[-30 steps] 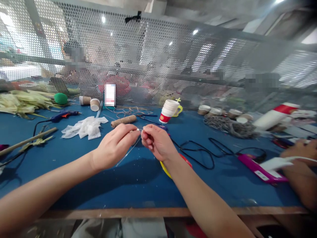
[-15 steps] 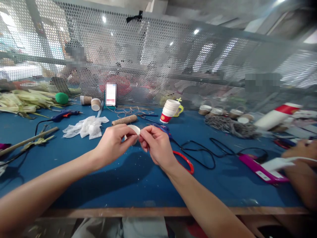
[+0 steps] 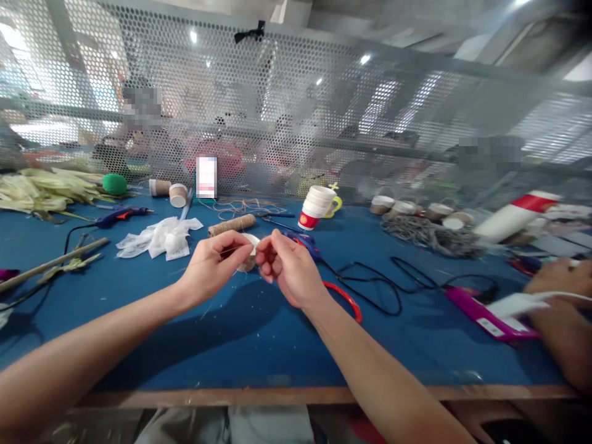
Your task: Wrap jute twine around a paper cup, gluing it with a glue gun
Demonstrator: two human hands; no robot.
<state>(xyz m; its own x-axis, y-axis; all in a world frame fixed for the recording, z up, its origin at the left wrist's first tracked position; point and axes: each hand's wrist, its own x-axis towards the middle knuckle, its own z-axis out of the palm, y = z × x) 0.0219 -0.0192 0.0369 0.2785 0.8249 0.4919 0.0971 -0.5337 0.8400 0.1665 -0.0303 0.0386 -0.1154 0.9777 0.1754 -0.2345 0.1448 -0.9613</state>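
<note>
Thumb and fingers pressed together, my left hand [image 3: 215, 266] pinches a thin strand that trails down to the left. My right hand [image 3: 291, 265] meets it at the fingertips, its fingers closed on something too small to make out. Just behind the fingertips sits a small cup [image 3: 250, 239] with a pale rim, partly covered by my hands. A roll of brown twine [image 3: 232, 226] lies behind my left hand. Beyond my right hand are a blue glue gun [image 3: 308, 243] and a red loop handle [image 3: 348, 298].
White crumpled cloth [image 3: 167, 238], corn husks [image 3: 50, 191] and another glue gun [image 3: 118, 215] lie left. Stacked paper cups [image 3: 316, 206] stand behind. At right are grey cord [image 3: 430, 234], a purple power strip [image 3: 485, 316] and another person's hand [image 3: 559, 280]. A perforated screen [image 3: 296, 111] rises behind.
My fingertips have shifted slightly, and the strand now shows at my left hand. The cup's rim is more covered by my hands, with its lower part showing beneath them.
</note>
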